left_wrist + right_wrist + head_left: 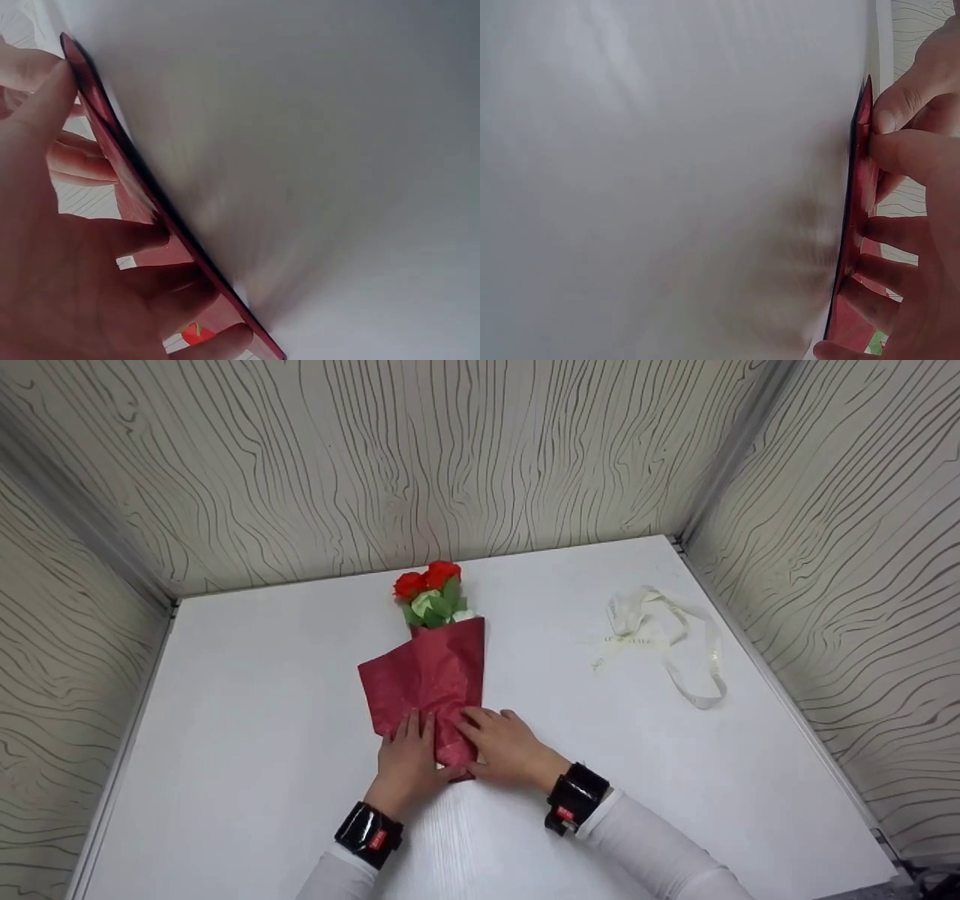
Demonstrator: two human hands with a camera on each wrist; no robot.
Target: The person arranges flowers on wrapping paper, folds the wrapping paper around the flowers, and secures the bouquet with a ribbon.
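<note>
A bouquet lies on the white table, wrapped in dark red wrapping paper. Two red roses, green leaves and a pale bloom stick out of its far end. On the left half of the wrap's narrow end rests my left hand, its fingers extended over the paper. My right hand presses the right side with spread fingers. Both thumbs come close together near the bottom of the wrap. In the wrist views, the fingers of my left hand and right hand lie along the paper's edges.
A loose cream ribbon with printed lettering lies looped at the right on the white table. Wood-grain patterned panels stand around the table at the back and sides.
</note>
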